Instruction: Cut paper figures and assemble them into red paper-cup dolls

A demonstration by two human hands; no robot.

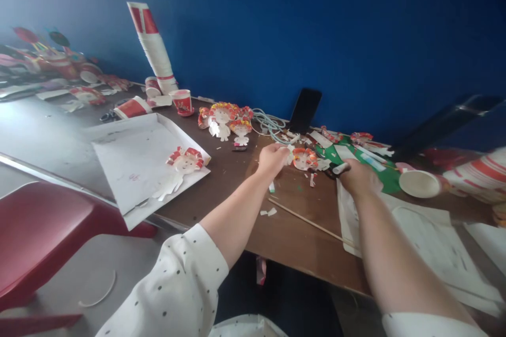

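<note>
My left hand (273, 160) is closed in a pinch at the left edge of a paper doll (304, 159) with a frilly red and orange head, above the brown table. A pale greenish scrap shows at its fingertips. My right hand (360, 178) is closed around dark-handled scissors (334, 169), slightly blurred, just right of the doll. The blades are hard to make out against the clutter. Behind my left hand stand several similar paper dolls (222, 118) with red and yellow hair. One more doll (185, 162) rests on the white tray-like sheet at left.
A thin wooden stick (310, 222) and paper scraps (269, 212) lie in front. A dark phone (306, 109) leans on the blue wall beside a coiled cable (271, 124). Paper cups (182, 102) stand left; a cup stack (476, 174) lies right. A red chair (51, 231) is at left.
</note>
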